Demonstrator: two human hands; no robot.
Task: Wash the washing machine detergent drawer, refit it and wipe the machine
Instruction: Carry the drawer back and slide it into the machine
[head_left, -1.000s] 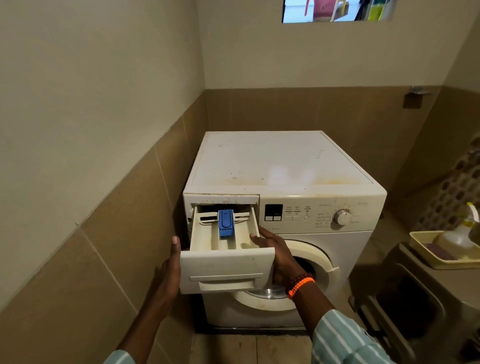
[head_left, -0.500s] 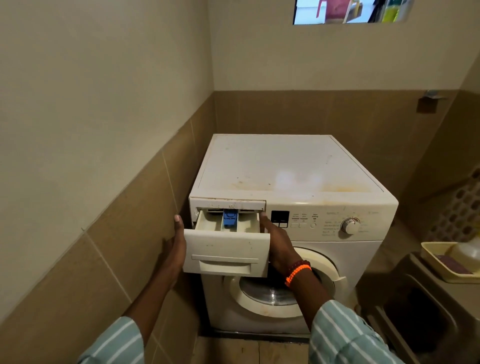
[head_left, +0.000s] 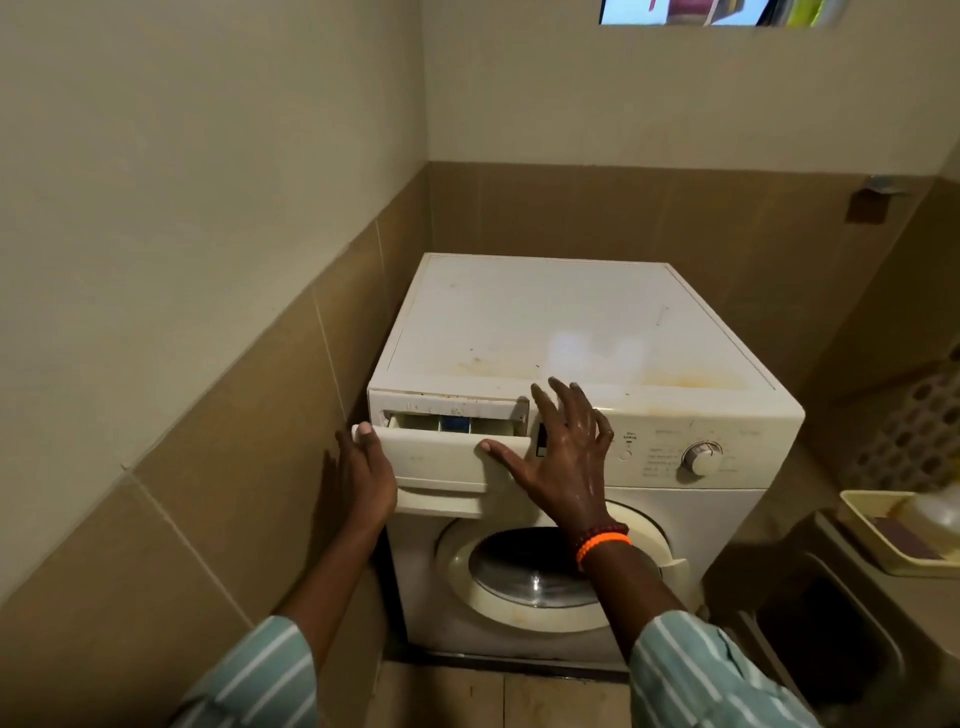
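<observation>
The white washing machine (head_left: 571, 332) stands in the corner, its top stained yellowish near the front. The cream detergent drawer (head_left: 441, 462) sits almost fully inside its slot at the machine's upper left, with only a thin strip of its compartments and a blue insert (head_left: 454, 425) showing. My left hand (head_left: 366, 478) presses flat against the drawer front's left edge, thumb on its top corner. My right hand (head_left: 561, 457) is spread with straight, wet fingers; its thumb touches the drawer front's right end while the fingers lie over the control panel.
A round dial (head_left: 702, 457) sits on the panel's right. The porthole door (head_left: 550, 571) is below. A tiled wall (head_left: 218, 467) runs close on the left. At right, a dark stand (head_left: 852, 623) carries a cream tray (head_left: 878, 530) with a bottle.
The drawer has slid from well pulled out to nearly closed. My right hand has left the drawer's side and now lies spread at its front; my left hand followed the drawer inward.
</observation>
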